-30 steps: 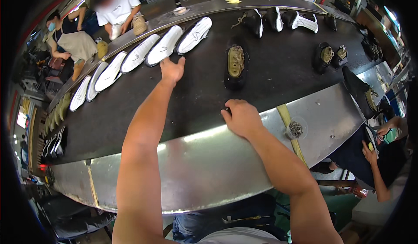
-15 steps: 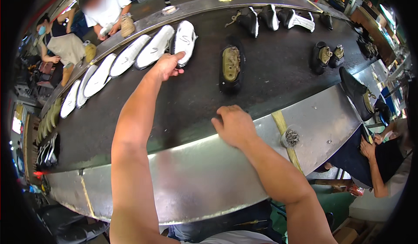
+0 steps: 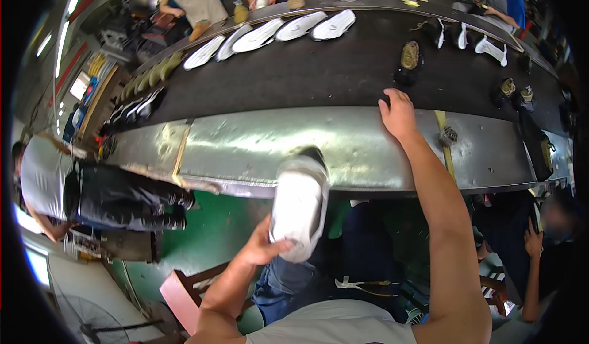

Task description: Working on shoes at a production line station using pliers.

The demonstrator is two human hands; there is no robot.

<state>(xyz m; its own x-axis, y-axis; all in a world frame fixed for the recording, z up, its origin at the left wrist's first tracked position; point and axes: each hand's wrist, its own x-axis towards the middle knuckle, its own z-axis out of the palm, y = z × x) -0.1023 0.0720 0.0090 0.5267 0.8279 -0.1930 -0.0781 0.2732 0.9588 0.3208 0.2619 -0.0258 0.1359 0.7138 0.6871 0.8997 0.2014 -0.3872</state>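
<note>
Left hand low and near, over the person's lap, fingers curled around the near end of a white shoe; thumb across its pale sole. Shoe held sole-up, tilted, its dark-edged far end just reaching the near edge of the metal ledge. Below it, green floor and the person's blue trousers.

Right hand stretched far out, palm down and fingers loosely spread, resting where the metal ledge meets the black belt. It grips nothing; fingertips touch the belt's near edge.

On the belt, far left: a row of white soles laid side by side at a slant. Far right of the hand: a dark shoe with a yellowish insole standing alone, and beyond it several black-and-white shoes. Two small dark shoes further right.

A yellow strip crosses the ledge just right of the right forearm.

Other people: one standing at far left by the ledge end, others seated along the belt's far side
</note>
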